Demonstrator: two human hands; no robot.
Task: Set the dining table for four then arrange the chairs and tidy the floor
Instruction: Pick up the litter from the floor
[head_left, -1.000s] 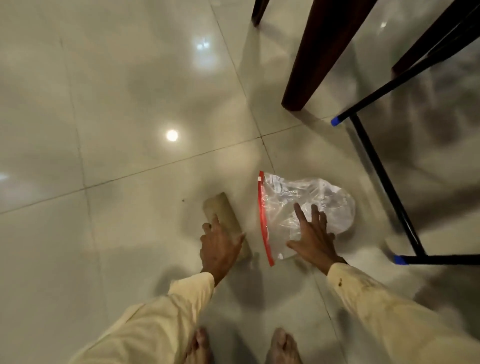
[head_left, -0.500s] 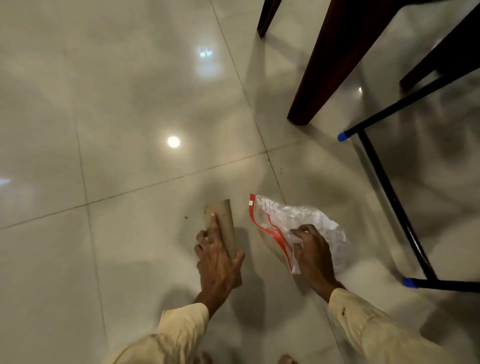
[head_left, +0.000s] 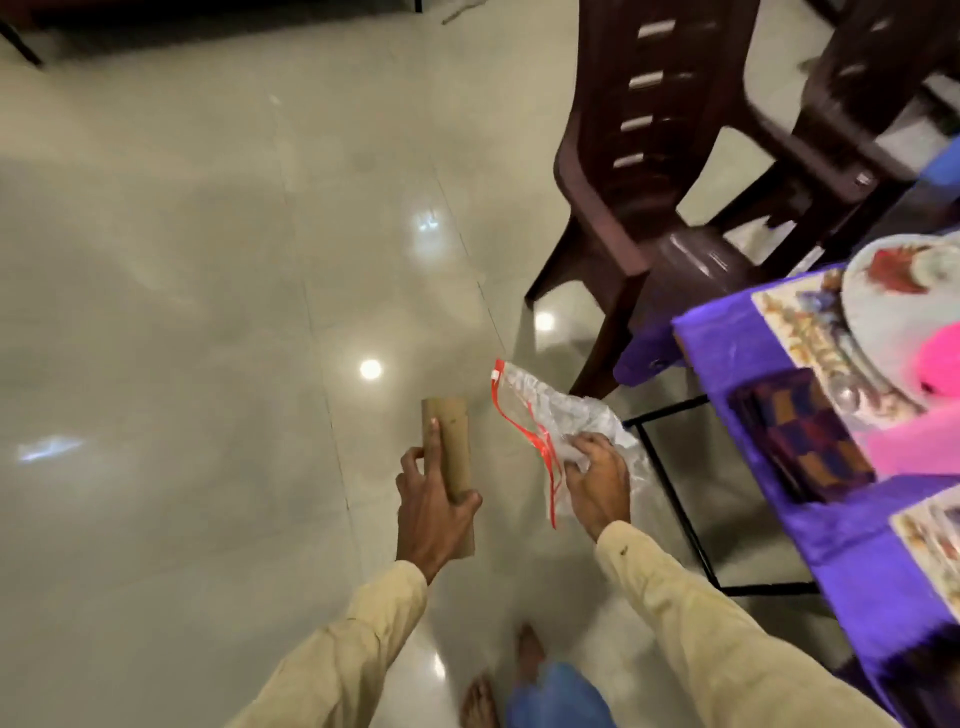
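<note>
Tube (head_left: 451, 447) is gripped by left hand (head_left: 431, 512), long axis toward frame top; bag (head_left: 561, 415) is pinched by right hand (head_left: 597, 480).

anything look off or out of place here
Nothing spilled or broken. The stray litter, a cardboard tube and a crumpled zip bag, is off the floor: the left hand holds the tube, the right hand grips the bag.

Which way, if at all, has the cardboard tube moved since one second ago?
Yes: upward. The cardboard tube lay on the floor tiles; now the left hand holds it raised off them.
</note>
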